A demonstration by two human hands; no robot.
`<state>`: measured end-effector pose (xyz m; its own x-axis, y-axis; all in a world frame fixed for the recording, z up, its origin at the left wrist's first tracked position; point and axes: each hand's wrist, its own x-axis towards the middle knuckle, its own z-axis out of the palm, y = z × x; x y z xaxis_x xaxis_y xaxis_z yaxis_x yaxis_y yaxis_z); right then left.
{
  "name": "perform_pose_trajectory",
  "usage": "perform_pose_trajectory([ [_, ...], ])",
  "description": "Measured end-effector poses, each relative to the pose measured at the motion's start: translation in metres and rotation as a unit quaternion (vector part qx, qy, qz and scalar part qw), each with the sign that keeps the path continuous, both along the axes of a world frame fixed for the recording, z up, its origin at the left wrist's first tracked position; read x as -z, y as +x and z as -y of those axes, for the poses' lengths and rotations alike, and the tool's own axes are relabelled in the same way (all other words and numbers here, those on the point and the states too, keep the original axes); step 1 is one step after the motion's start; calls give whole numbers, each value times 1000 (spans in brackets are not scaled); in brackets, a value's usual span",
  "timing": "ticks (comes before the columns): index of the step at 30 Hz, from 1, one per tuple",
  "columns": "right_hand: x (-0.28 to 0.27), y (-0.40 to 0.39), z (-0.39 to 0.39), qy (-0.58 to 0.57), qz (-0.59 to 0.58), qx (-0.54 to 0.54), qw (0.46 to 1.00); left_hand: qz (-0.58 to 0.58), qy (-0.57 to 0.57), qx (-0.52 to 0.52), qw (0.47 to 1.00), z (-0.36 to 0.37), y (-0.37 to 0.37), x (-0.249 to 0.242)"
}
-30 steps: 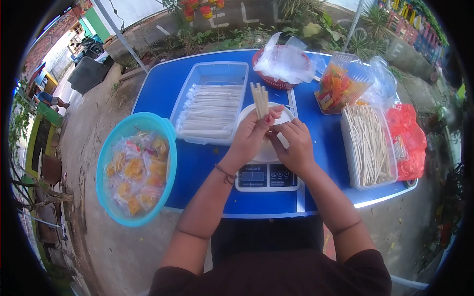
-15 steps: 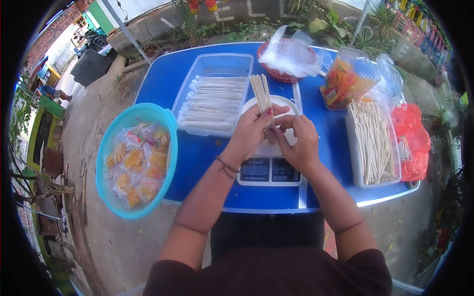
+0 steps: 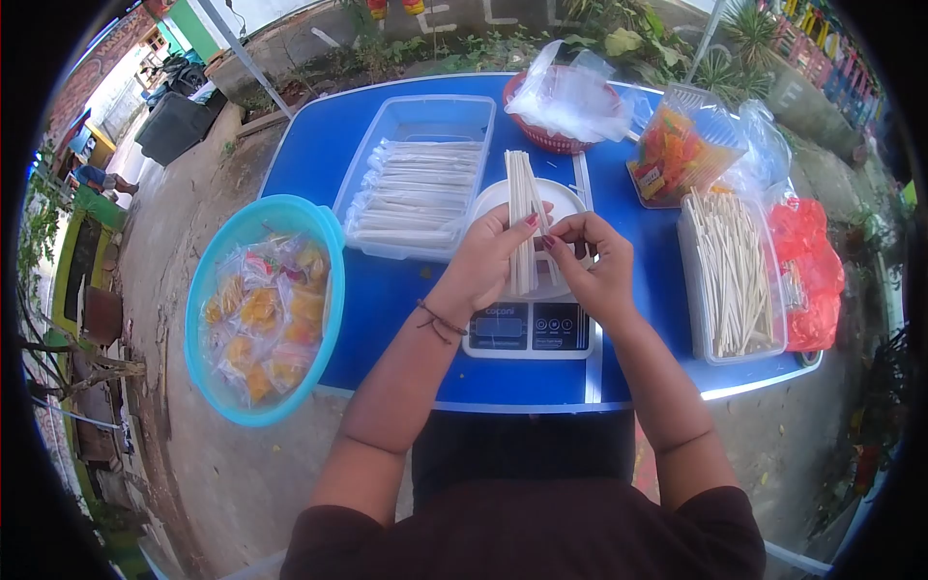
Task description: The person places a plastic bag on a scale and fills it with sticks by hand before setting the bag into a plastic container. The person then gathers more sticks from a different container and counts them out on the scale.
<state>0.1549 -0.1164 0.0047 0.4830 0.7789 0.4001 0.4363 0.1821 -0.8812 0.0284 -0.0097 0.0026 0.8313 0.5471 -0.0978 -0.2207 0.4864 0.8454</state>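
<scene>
Held over the white plate (image 3: 570, 200) of the kitchen scale (image 3: 498, 333): a bundle of pale sticks (image 3: 523, 266), nearly upright, top ends roughly even. Cannot tell whether the lower ends touch the plate. Left hand (image 3: 488, 253) with its grip clamped round the bundle, thumb against the sticks. Right hand (image 3: 601, 263) with thumb and fingertips at the bundle's right edge; cannot tell whether closed on one stick or merely touching.

Hold the left grip snug, without squeezing so hard as to bow the thin sticks. Work at the edge with fingertips only, one stick at a time, and align the ends before letting go. Mind the slippage likely with a slack hold.

Just beside the left hand, a clear box (image 3: 440, 108) of long wrapped packets (image 3: 416, 198), leaving little room for a leftward swing. Farther left, a turquoise tub (image 3: 333, 242) of bagged snacks (image 3: 259, 309). Well right on the blue surface (image 3: 382, 300), another box (image 3: 744, 358) of loose sticks (image 3: 730, 275), next to a red bag (image 3: 814, 280). Beyond the plate, a red basket (image 3: 551, 143) under clear bags (image 3: 570, 101).
</scene>
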Motion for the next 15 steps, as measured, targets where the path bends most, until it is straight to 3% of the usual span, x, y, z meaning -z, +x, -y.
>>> perform_pose_trajectory([
  [6, 1, 4, 0, 24, -3, 3, 1000, -25, -16, -55, 998, 2, -1, -8],
  [12, -2, 5, -1, 41, 72, 51, 995, 18, -54, -83, 995, -3, -1, -8],
  [15, -8, 3, 1, -9, 80, 57, 995, 43, -88, -82, 992, -5, -2, -10],
])
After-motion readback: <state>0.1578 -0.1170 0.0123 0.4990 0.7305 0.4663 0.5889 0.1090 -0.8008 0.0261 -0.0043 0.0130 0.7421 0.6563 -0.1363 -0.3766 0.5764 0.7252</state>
